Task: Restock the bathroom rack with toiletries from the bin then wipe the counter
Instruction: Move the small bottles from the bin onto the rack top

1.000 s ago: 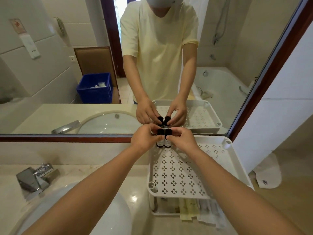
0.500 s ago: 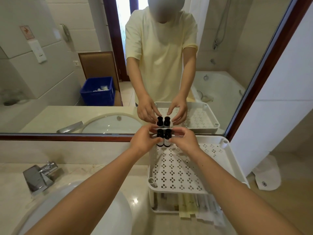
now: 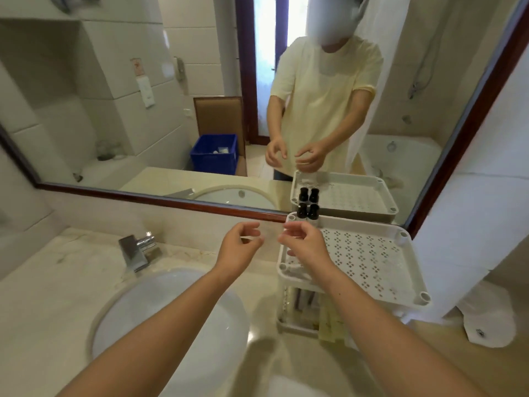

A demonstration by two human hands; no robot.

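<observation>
Both hands are drawn back from the bottles (image 3: 307, 212), which were being pinched half a second ago. The left hand (image 3: 239, 245) is now held over the counter (image 3: 57, 282), just beside the rack (image 3: 357, 224). The right hand (image 3: 305, 245) is held over the rack's front left corner. Nothing is gripped by either one: the fingers are loosely curled and empty, and a clear gap is seen between them and the bottles.

The two dark-capped bottles are left standing upright, side by side, in the back left corner of the top tray, close against the mirror (image 3: 114, 110). No lean is seen, so the placing looks settled. The rest of the top tray is bare, while packets are stowed on the shelf below.

The bin (image 3: 214, 153) is seen only as a reflection, behind the person, with a few pale items inside. Another trip to it is probably called for, since stock is still to be shelved. The counter is not yet wiped, and no cloth is in view.
</observation>
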